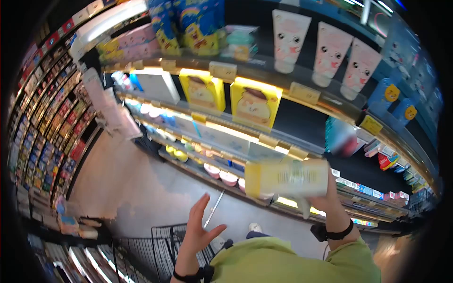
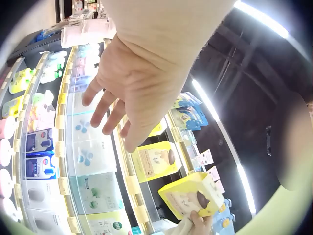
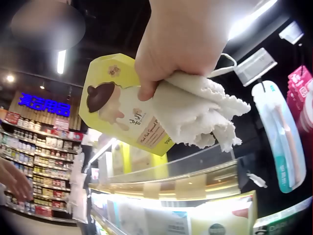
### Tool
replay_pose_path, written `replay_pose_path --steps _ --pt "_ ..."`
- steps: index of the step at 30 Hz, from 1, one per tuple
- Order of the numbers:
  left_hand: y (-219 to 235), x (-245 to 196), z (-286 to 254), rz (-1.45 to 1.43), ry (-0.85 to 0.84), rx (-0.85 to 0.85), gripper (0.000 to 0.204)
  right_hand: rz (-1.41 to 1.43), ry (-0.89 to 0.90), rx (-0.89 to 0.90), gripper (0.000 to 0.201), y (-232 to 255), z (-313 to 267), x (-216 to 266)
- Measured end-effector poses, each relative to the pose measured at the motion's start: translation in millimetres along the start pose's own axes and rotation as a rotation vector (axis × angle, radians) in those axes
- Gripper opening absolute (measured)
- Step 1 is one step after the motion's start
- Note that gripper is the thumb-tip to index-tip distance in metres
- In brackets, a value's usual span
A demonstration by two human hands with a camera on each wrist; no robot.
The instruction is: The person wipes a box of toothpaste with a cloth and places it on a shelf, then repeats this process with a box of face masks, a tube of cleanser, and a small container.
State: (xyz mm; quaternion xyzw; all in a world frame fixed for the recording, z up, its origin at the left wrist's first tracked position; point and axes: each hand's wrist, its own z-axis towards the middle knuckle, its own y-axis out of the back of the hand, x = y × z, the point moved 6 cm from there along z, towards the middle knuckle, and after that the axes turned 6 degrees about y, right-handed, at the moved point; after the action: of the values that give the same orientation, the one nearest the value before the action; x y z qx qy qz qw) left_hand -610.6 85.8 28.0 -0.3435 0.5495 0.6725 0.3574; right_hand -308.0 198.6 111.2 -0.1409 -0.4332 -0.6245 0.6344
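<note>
My right hand [image 1: 322, 202] grips a yellow box [image 1: 288, 178] in front of the shelves, its back panel of small print facing up in the head view. On the box's front, in the right wrist view, a brown cap and a creamy drip are printed. The same hand also holds a crumpled white cloth [image 3: 200, 110], bunched against the box. My left hand [image 1: 197, 231] is raised with its fingers extended and nothing in it. It hovers over the cart side, apart from the shelves.
Two similar yellow boxes [image 1: 256, 104] stand on the shelf ahead, beneath several pink tubes [image 1: 291, 40]. A black wire cart [image 1: 141, 252] is at lower left. Across the grey floor [image 1: 146, 188], another stocked shelf unit [image 1: 45, 127] curves along the left.
</note>
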Motion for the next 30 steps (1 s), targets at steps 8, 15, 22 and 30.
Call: replay_pose_path --steps 8,15,22,30 --pt "12 5 -14 -0.817 0.330 0.093 0.066 0.595 -0.828 0.195 0.059 -136 -4 -26" --pt "32 30 -45 -0.970 0.447 -0.108 0.060 0.763 -0.805 0.440 0.059 -176 -1 -15" --pt "47 38 -59 -1.051 0.487 -0.214 0.059 0.711 -0.857 0.647 0.065 -200 -17 -5" --pt "53 40 -65 -1.109 0.511 -0.186 0.056 0.875 -0.823 0.513 0.065 -213 -13 5"
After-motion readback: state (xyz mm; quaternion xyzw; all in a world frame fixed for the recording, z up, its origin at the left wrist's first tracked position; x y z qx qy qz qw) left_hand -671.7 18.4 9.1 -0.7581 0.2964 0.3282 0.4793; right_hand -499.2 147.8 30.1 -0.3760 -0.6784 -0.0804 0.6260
